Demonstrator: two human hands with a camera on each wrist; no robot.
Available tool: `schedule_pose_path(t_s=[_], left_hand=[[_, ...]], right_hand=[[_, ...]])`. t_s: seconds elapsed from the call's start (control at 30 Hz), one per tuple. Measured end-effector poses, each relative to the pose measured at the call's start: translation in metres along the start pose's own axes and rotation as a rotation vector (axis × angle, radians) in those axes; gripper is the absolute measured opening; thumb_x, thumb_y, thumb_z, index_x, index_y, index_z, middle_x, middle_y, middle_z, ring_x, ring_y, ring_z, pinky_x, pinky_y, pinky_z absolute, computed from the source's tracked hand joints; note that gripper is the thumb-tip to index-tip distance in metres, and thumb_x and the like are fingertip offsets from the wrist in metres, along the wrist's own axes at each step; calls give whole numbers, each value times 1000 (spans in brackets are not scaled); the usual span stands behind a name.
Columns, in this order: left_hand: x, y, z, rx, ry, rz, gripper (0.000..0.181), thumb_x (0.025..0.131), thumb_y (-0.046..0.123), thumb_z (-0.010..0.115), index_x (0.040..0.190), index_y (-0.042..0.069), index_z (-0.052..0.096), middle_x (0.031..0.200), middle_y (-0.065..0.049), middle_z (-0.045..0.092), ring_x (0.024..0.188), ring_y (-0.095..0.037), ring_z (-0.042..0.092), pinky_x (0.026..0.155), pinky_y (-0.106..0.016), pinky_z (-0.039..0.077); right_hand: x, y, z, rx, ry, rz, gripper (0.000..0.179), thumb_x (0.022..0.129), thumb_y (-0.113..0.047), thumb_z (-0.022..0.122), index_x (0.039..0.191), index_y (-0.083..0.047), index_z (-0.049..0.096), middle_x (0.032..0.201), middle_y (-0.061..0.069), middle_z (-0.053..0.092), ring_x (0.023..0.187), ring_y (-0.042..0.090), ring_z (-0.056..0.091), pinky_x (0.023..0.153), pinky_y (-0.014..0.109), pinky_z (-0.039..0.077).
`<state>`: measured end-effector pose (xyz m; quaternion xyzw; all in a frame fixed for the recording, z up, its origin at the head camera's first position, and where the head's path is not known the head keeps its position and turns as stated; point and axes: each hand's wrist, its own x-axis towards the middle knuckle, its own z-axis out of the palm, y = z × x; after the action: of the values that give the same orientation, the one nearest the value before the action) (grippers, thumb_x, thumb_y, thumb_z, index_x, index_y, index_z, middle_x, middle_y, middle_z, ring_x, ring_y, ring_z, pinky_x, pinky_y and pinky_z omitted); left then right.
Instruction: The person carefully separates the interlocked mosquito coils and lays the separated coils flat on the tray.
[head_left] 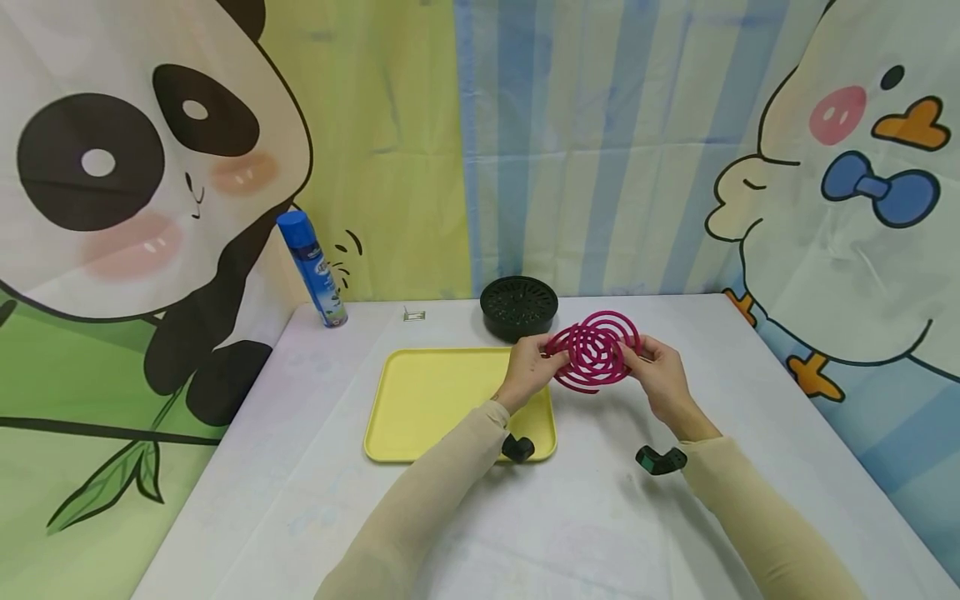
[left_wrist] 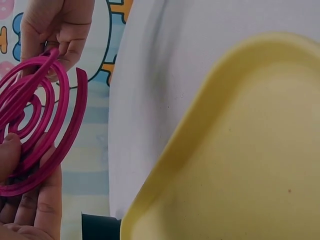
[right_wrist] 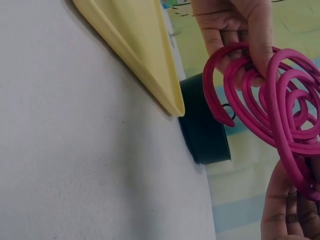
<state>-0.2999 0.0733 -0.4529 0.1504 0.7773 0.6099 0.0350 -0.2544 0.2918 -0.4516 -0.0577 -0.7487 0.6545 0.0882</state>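
Note:
Magenta mosquito coils point(head_left: 592, 352) are held up between both hands above the table. In the wrist views, spiral turns stand at differing tilts and cross, like two coils partly nested. The left hand point(head_left: 531, 371) pinches the coils' left edge, with its thumb on a turn and fingers behind. On the opposite edge the right hand point(head_left: 660, 379) pinches them between thumb and fingers. From the right wrist, the left hand point(right_wrist: 240, 35) shows at the top and the right hand point(right_wrist: 290, 210) at the bottom, its thumb out of sight.
Below and left lies a yellow tray point(head_left: 435, 408). Behind the hands stands a round black holder point(head_left: 519, 307) with a slotted lid. A small metal stand point(head_left: 414, 315) sits near the back edge, and a blue spray can point(head_left: 313, 268) stands at the back left corner.

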Motion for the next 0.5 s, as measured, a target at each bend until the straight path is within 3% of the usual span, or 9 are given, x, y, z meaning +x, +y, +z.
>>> schedule_pose_path(t_s=[0.5], left_hand=[[-1,0,-4,69,-39,16,16,94,10,71,108,5,74,92,-4,76,77,-9,64,70,-23,59]], right_hand=[[1,-2,-5,-118,-51,-3,43,98,-31,67,120,6,59,94,-12,69,83,1,67,78,16,57]])
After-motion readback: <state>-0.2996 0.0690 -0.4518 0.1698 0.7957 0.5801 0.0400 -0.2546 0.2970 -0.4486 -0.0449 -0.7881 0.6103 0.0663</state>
